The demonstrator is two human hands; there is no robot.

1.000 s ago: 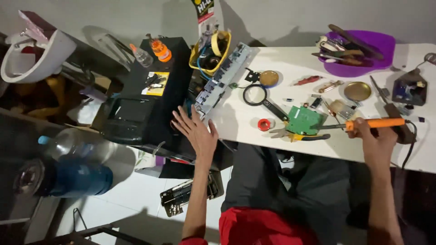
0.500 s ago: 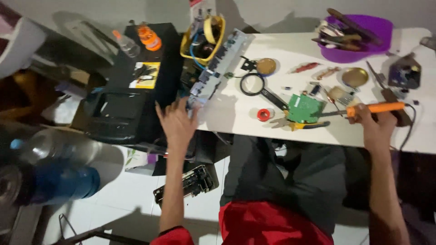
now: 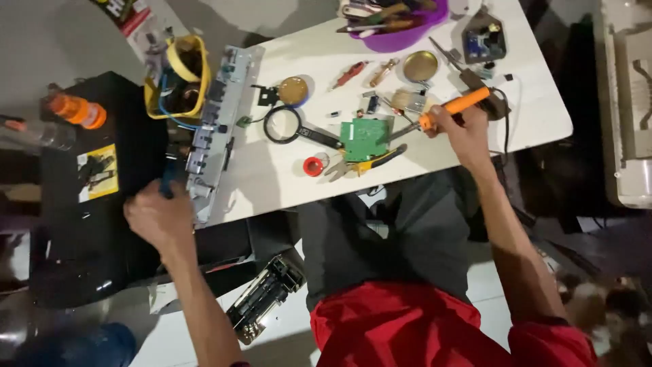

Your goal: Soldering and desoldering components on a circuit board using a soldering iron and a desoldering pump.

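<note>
My right hand (image 3: 460,130) grips an orange-handled soldering iron (image 3: 454,108), its tip pointing at a green circuit board (image 3: 365,139) on the white table (image 3: 272,178). My left hand (image 3: 160,217) reaches past the table's left end, fingers closed around something dark and bluish beside a long grey metal panel (image 3: 216,129); what it holds is not clear. A black magnifying glass (image 3: 288,127), a red solder reel (image 3: 313,166) and yellow-handled pliers (image 3: 370,161) lie around the board.
A purple bowl of tools (image 3: 399,20) stands at the table's far edge, near round tins (image 3: 420,66). A yellow container with wires (image 3: 176,78) tops the panel. A black case (image 3: 81,204) with an orange bottle (image 3: 77,110) sits left. A small chassis (image 3: 264,295) lies on the floor.
My left hand moved left off the table edge toward the black case and closed its fingers. The head view shifted and tilted. My right hand kept hold of the soldering iron.
</note>
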